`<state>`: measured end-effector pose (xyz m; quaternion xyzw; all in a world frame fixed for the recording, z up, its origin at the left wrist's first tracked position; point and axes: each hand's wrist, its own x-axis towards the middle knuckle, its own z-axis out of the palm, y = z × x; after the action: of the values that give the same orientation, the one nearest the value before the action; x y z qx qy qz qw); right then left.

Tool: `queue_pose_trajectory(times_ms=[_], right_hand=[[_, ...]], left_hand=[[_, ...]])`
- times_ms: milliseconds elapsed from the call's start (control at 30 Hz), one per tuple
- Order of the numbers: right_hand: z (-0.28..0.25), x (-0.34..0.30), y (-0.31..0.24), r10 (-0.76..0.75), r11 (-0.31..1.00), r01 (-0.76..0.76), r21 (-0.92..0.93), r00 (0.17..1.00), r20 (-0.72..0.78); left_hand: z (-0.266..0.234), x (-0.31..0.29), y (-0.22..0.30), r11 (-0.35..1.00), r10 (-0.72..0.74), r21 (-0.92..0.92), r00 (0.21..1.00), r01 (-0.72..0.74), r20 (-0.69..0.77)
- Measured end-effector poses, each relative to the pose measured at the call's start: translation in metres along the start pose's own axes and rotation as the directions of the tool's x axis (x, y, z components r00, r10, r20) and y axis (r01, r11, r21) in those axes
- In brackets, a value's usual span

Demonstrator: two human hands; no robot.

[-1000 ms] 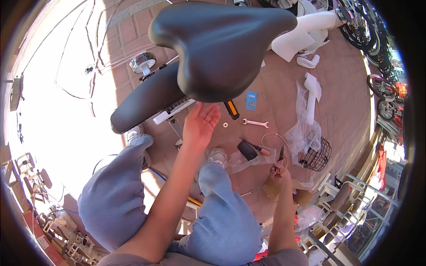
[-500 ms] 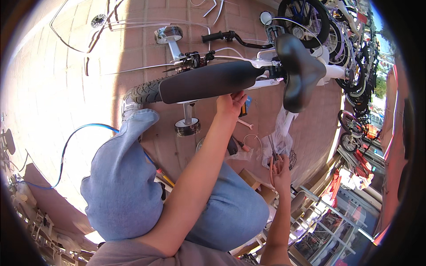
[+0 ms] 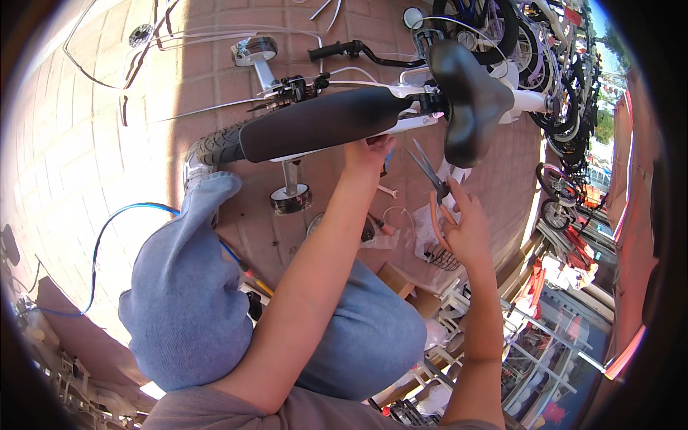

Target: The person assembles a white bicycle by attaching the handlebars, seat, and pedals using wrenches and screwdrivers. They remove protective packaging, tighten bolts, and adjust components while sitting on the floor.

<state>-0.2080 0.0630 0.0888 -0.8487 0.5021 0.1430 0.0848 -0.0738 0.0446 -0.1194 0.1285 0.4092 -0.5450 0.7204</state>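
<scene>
Right hand (image 3: 467, 228) clamps scissors (image 3: 440, 192) — left hand (image 3: 368, 152) by the rear seat (image 3: 322, 125) edge, grip unclear — likely preparing a cut, needing steady aim.

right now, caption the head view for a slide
Left hand beside a bike, right hand holding an open orange-handled tool.

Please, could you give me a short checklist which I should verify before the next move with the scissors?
1. Right grip holds the orange-handled scissors: ok.
2. Scissor blades closed: not ok, they stand slightly apart.
3. Blade tips apart from left grip: ok, a small gap shows.
4. Left grip's hold known: cannot tell; its fingers are partly hidden at the edge of the long black rear seat.
5. Blades apart from the black saddle: ok, they appear beside it, not touching.
6. Bicycle firmly supported: cannot tell, no stand is visible.
</scene>
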Motion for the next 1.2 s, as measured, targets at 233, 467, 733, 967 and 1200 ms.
queue_pose_trajectory(times_ms=[233, 467, 733, 967, 1200], right_hand=[[-0.014, 0.032, -0.002, -0.036, 0.999, 0.036, -0.035, 0.999, 0.017], [-0.019, 0.062, -0.007, 0.022, 0.973, -0.013, -0.229, 0.999, 0.035], [-0.01, 0.076, -0.002, -0.112, 0.916, 0.118, -0.384, 0.993, 0.037], [0.013, 0.102, 0.006, -0.222, 0.958, 0.232, -0.169, 0.972, 0.073], [0.019, 0.12, 0.0, -0.308, 0.949, 0.313, -0.043, 0.947, 0.088]], left_hand=[[-0.01, 0.001, -0.003, 0.973, 0.009, -0.232, 0.999, 0.002, 0.047], [-0.028, 0.007, -0.003, 0.952, -0.004, -0.305, 0.996, 0.03, 0.085], [-0.023, 0.004, -0.011, 0.972, 0.023, -0.235, 0.998, -0.011, 0.051], [-0.024, 0.006, -0.011, 0.957, 0.042, -0.29, 0.995, -0.014, 0.091], [-0.026, 0.003, -0.012, 0.95, 0.03, -0.312, 0.993, 0.006, 0.11]])
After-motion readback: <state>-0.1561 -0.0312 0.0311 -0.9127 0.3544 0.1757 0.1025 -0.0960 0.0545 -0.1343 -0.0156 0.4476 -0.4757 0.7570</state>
